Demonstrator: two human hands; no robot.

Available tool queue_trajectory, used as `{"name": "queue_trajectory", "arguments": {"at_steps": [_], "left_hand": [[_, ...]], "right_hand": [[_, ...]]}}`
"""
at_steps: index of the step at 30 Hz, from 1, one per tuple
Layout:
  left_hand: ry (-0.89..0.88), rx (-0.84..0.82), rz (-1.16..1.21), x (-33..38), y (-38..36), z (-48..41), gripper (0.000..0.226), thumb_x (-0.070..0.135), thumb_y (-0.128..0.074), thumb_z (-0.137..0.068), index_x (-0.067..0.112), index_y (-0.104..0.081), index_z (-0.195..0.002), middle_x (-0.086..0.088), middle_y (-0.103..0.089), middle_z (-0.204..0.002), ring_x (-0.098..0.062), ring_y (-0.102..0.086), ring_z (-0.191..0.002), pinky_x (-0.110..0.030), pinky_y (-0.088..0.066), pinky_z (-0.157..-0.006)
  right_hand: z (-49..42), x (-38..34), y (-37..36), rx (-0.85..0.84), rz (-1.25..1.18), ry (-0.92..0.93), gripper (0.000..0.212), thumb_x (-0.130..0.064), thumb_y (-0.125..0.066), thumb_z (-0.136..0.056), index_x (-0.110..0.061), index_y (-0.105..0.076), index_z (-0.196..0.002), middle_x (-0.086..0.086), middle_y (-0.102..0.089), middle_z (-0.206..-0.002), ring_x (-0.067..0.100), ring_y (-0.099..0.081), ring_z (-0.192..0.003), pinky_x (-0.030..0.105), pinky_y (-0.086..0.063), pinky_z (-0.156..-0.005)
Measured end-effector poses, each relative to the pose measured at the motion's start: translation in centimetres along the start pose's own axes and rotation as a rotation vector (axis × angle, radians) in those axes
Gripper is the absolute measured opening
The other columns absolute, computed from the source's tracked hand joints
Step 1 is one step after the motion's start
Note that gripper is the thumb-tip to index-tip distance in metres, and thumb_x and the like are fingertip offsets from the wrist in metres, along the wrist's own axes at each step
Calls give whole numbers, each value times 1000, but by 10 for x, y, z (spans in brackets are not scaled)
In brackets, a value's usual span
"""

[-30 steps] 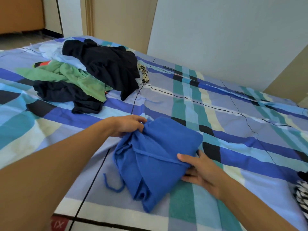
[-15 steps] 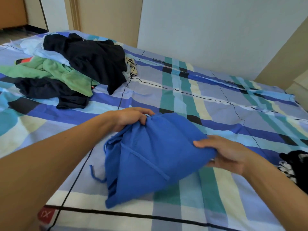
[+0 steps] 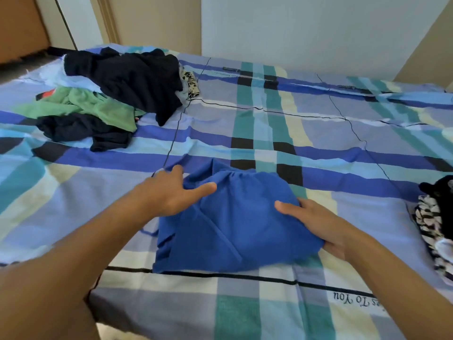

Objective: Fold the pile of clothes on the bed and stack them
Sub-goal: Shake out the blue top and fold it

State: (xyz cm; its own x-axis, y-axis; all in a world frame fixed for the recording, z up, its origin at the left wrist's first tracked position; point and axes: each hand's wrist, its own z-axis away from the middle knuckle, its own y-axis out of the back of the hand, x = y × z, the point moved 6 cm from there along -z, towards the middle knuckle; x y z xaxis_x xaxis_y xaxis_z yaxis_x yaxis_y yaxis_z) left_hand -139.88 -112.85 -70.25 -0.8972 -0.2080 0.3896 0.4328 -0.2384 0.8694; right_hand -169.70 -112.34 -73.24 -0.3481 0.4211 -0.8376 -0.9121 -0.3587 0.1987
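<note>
- My left hand (image 3: pixel 171 195) lies spread and flat on the blue garment (image 3: pixel 232 229), pressing its far-left corner so the fold holds.
- My right hand (image 3: pixel 326 229) pinches the right edge, thumb on top, fingers underneath, probably to square it.
- The garment lies on the bed (image 3: pixel 269 119) before me, well apart from the unfolded pile (image 3: pixel 117 94) at far left.

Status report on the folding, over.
Left hand flat on blue garment; right hand pinches its right edge. Garment folded, lying on bed. Unfolded pile far left, striped clothes right, neither in the way.
</note>
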Motion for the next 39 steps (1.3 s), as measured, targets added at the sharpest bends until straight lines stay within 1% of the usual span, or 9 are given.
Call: {"name": "queue_trajectory", "arguments": {"at_steps": [2, 5, 12, 16, 20, 25, 30, 37, 39], "left_hand": [[68, -97, 126, -9, -15, 17, 138, 107, -37, -46, 20, -28, -152, 0, -41, -154, -27, -48, -133, -43, -44, -104], [75, -141, 395, 6, -32, 28, 120, 89, -58, -61, 29, -15, -157, 8, -36, -154, -22, -41, -139, -34, -39, -103], [-38, -75, 920, 36, -56, 28, 63, 27, -84, -79, 42, -50, -130, 14, -64, -124, -13, -64, -113, -30, -54, -84], [-74, -65, 1059, 80, -46, 31, 52, 29, -89, -68, 42, -63, -111, 5, -73, -110, -18, -72, -94, -34, -55, -74], [-273, -133, 1068, 175, -25, 36, 99, 47, -96, -28, 34, -65, -121, 4, -76, -108, -19, -75, -90, -35, -61, -65], [-487, -311, 1149, 348, -15, 30, 52, 16, -75, -78, 24, -63, -127, -1, -76, -109, -22, -76, -89, -34, -61, -60], [-585, -457, 1183, 497, -45, 38, 41, 11, -74, -84, 19, -62, -123, -4, -76, -109, -25, -75, -92, -43, -62, -77], [-361, -493, 862, 511, -188, 18, 66, 18, -76, -76, 10, -51, -136, -12, -66, -121, -33, -68, -100, -52, -57, -89], [-347, -405, 741, 506, -191, 13, 73, 22, -74, -81, 9, -40, -144, -14, -59, -127, -34, -64, -103, -48, -56, -89]], "right_hand": [[-5, 5, 2, 85, -1, 45, 68, -45, -82, -73, -27, -55, -133, -7, -72, -118, 16, -72, -100, 37, -58, -89], [-6, 4, 1, 117, -2, 131, 82, -35, -83, -77, -34, -39, -145, -11, -58, -135, 12, -64, -110, 28, -54, -83], [3, -2, 6, 44, 14, 246, 102, -24, -78, -85, -46, -10, -157, -20, -29, -156, 9, -42, -132, 30, -41, -107], [27, -24, 47, 115, 7, 317, 98, -17, -76, -85, -46, -16, -156, -16, -35, -156, 10, -43, -137, 34, -40, -113], [71, -51, 135, 228, 20, 398, 92, -14, -75, -86, -45, -23, -155, -18, -49, -143, 3, -54, -125, 27, -46, -106], [159, -77, 277, 457, -42, 451, 82, -7, -74, -83, -34, -37, -151, -9, -59, -138, 8, -63, -117, 24, -52, -96], [230, -47, 394, 648, -54, 434, 59, -2, -58, -90, -30, -50, -142, -3, -67, -131, 21, -67, -116, 38, -54, -95], [204, 116, 441, 736, 20, 38, 89, -33, -75, -54, -31, -51, -139, 3, -65, -133, 24, -66, -112, 46, -50, -102], [198, 137, 440, 806, 4, -4, 91, -33, -77, -60, -31, -44, -145, 4, -63, -134, 27, -65, -112, 49, -49, -103]]}}
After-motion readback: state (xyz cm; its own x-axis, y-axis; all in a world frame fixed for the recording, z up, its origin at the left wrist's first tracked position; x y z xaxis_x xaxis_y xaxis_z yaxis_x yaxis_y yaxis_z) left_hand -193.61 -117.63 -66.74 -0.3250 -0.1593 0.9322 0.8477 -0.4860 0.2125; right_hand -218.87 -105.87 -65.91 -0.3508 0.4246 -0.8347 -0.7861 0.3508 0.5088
